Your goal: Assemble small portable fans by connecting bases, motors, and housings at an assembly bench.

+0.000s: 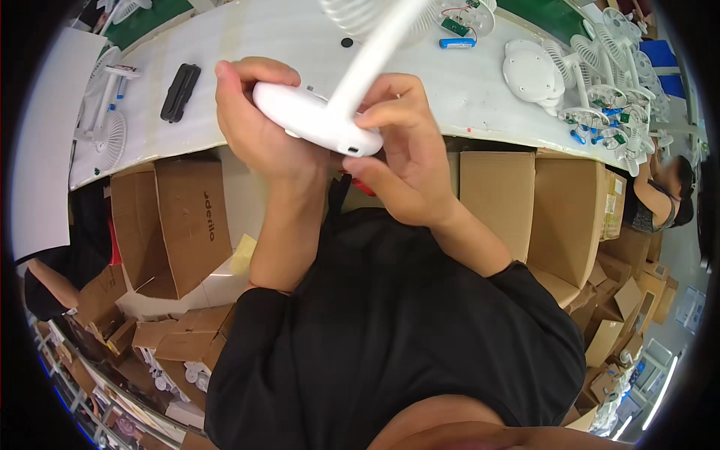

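A white desk fan is held up above the table's near edge, tilted, its round base point(300, 112) toward me. Its stem point(379, 60) slants up to the right, and the fan's caged head point(352, 15) is partly cut off by the top of the view. My left hand point(259, 139) cups the base from the left and below. With fingers and thumb, my right hand point(409, 154) grips the base's right end beside the stem, next to a small dark port. The underside of the base is mostly hidden.
On the white table point(247, 34) lie a black oblong case point(180, 93), a blue battery point(457, 43) wired to an opened base, and stacked white bases point(532, 71). Several fans with exposed boards point(607, 97) crowd the right. Open cartons point(191, 225) stand below; co-workers are at both sides.
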Tool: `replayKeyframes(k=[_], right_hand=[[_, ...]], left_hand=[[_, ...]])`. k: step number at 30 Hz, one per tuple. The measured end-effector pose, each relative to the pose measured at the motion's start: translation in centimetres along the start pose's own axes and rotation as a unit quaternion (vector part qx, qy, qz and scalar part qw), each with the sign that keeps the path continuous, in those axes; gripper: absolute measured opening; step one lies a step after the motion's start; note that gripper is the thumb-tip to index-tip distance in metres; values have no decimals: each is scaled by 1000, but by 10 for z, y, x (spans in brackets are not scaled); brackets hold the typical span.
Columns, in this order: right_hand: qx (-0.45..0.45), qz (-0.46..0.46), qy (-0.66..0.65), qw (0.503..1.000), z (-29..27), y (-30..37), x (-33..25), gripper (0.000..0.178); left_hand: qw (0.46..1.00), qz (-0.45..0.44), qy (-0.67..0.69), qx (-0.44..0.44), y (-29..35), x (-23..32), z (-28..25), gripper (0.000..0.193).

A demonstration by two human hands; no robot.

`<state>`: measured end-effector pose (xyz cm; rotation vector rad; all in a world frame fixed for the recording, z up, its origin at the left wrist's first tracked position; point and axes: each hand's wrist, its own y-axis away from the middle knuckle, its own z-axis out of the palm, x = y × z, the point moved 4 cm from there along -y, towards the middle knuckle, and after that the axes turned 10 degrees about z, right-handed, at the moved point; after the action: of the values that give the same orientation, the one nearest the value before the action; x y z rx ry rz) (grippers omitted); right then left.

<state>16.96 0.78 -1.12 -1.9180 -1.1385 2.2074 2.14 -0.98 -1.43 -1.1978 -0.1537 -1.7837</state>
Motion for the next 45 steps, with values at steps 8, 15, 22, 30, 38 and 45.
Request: replayKeyframes(k=[8, 15, 22, 30, 38, 45], right_hand=[[-132, 370, -130, 910, -26, 6, -42, 64], [-142, 357, -257, 887, -8, 24, -21, 68], [-98, 277, -293, 910, -35, 1, -17, 77], [-153, 367, -345, 850, -52, -13, -44, 81], [-119, 280, -329, 894, -42, 36, -52, 87], [-140, 345, -246, 895, -46, 33, -74, 94]], left_hand=[[962, 230, -24, -145, 29, 42, 39, 47], [898, 339, -135, -244, 39, 59, 37, 43], [990, 52, 43, -124, 7, 20, 66, 48], [943, 160, 70, -283, 26, 48, 94, 44], [985, 25, 62, -157, 58, 55, 81, 51], [960, 126, 1, -249, 83, 88, 81, 49]])
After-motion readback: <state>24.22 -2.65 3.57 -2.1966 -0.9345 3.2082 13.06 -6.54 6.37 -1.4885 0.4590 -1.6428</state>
